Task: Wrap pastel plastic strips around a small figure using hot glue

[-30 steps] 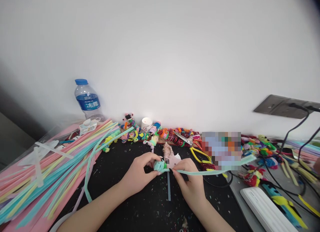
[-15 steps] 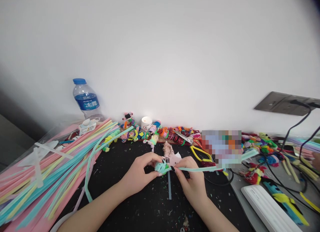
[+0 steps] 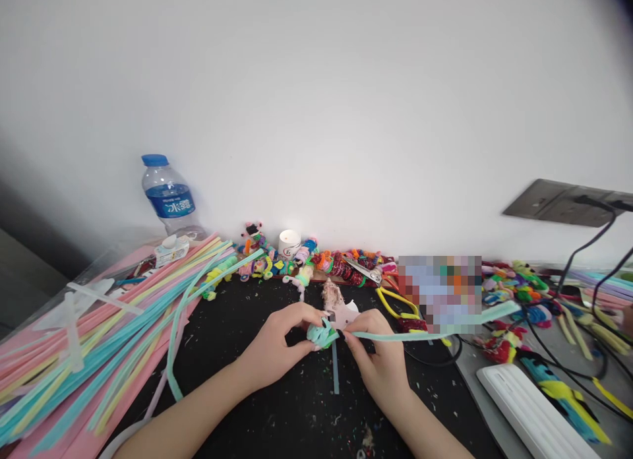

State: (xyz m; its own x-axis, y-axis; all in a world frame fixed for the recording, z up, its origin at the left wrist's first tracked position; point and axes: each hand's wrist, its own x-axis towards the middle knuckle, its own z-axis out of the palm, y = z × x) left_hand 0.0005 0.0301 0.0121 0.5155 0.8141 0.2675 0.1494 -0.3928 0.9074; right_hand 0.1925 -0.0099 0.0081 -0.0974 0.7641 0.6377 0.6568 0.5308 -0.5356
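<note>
Between the thumb and fingers of my left hand (image 3: 277,340) is a small coiled bundle of mint-green pipe cleaner (image 3: 320,334), with a bit of darker green at its lower side. My right hand (image 3: 378,347) pinches a long mint pipe cleaner (image 3: 430,336) close to the bundle. Its free end sticks out to the right, over the dark mat. Whether this strand joins the bundle is hidden by my fingertips. Just behind my hands lies a pale pink glue gun (image 3: 341,315), its nozzle end stained brown. A translucent glue stick (image 3: 335,368) shows below the fingers.
Many pastel pipe cleaners (image 3: 113,334) lie at left, near a water bottle (image 3: 171,198). Along the wall are pipe-cleaner figures (image 3: 260,264), a paper cup (image 3: 289,244) and yellow-handled scissors (image 3: 395,304). A white power strip (image 3: 531,406) and black cables (image 3: 568,268) occupy the right.
The free end of the mint pipe cleaner has shifted slightly right and down. The coiled bundle has turned a little in my left fingers. Both hands stay nearly in place.
</note>
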